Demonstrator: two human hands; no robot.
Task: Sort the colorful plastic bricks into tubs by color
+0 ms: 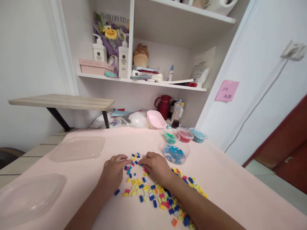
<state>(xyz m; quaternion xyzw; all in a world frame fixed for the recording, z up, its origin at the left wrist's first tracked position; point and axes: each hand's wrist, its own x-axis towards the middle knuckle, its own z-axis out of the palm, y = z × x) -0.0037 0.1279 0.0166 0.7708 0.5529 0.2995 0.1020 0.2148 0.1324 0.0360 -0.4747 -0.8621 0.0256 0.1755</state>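
Small coloured toy building bricks lie loose on the pink tabletop, mostly yellow, dark blue, pink and white. My left hand rests at the left of a smaller group of bricks, its fingers stretched out and apart, the tips touching or close to a few blue and pink ones. From the other side my right hand reaches in with bent fingers drawn together over the same group. Whatever its fingertips hold, if anything, is too small to make out. My right forearm covers part of the larger spread.
Beyond my right hand stands a clear tub of blue bricks. Behind it are tubs with green, red and light blue pieces. Clear lids lie at left. A pink basin and dark red jug stand at the back.
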